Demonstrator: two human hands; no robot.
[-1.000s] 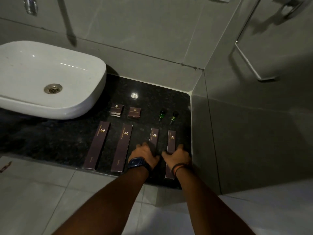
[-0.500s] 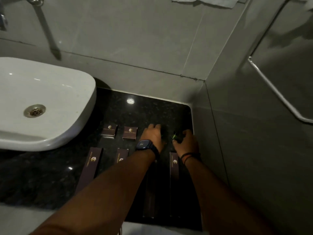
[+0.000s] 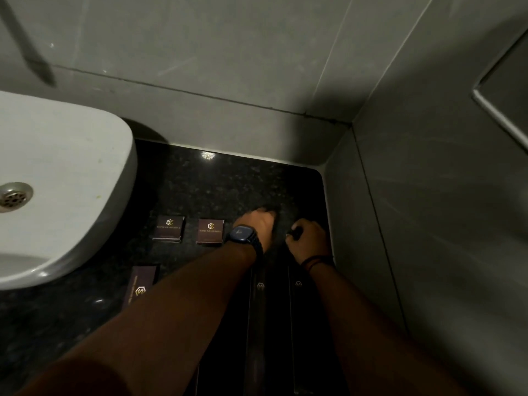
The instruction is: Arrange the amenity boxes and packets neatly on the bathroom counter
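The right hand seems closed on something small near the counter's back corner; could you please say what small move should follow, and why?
Probably set the small dark item in the right hand down level with the two small boxes, continuing their row on the counter. What it is stays unclear.

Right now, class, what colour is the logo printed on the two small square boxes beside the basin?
Gold, on dark brown small square boxes; clearest in the head view.

Bare forearms, dark square-faced watch (image 3: 241,234) on left wrist, dark bands (image 3: 314,260) on right wrist
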